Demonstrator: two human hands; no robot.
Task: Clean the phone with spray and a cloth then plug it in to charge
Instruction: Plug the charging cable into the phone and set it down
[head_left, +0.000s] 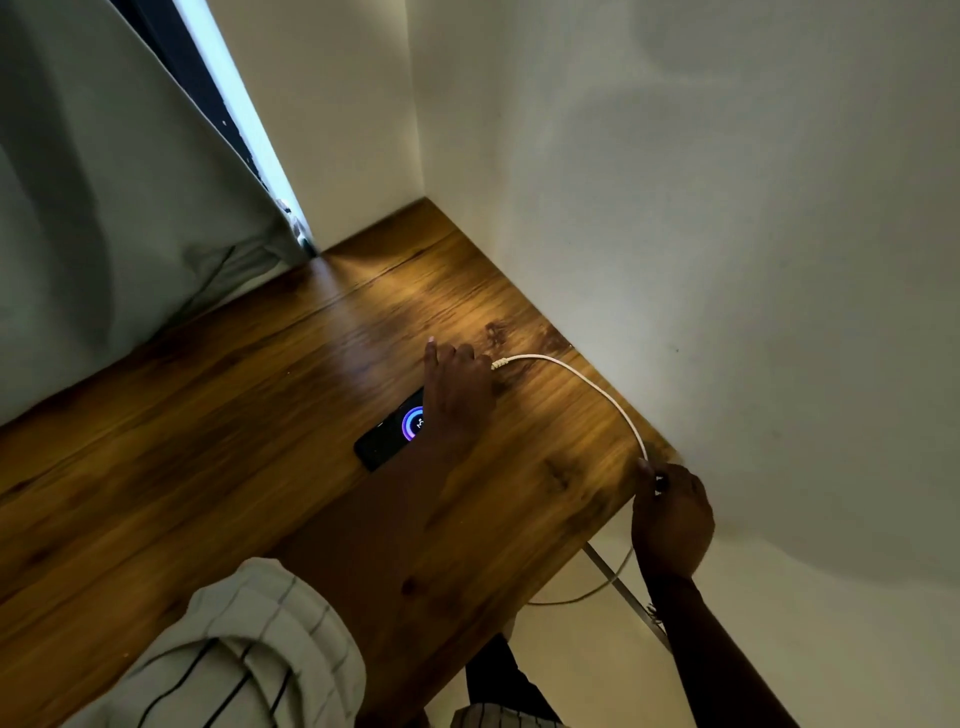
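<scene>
A black phone (384, 441) lies flat on the wooden table (208, 441), its screen lit with a purple-blue charging ring. My left hand (457, 395) rests over the phone's far end, fingers curled on it, hiding that end and the plug. A white braided charging cable (587, 379) comes out from under that hand and arcs right to the table's edge. There my right hand (672, 514) pinches the cable against the edge, by the wall. Below the table the cable loops down. Neither a spray bottle nor a cloth is in view.
A white wall (727, 260) runs along the table's right side and meets another wall at the far corner. A pale curtain (104, 208) hangs at the left beside a bright window strip. A metal table leg (623, 587) shows under the right edge.
</scene>
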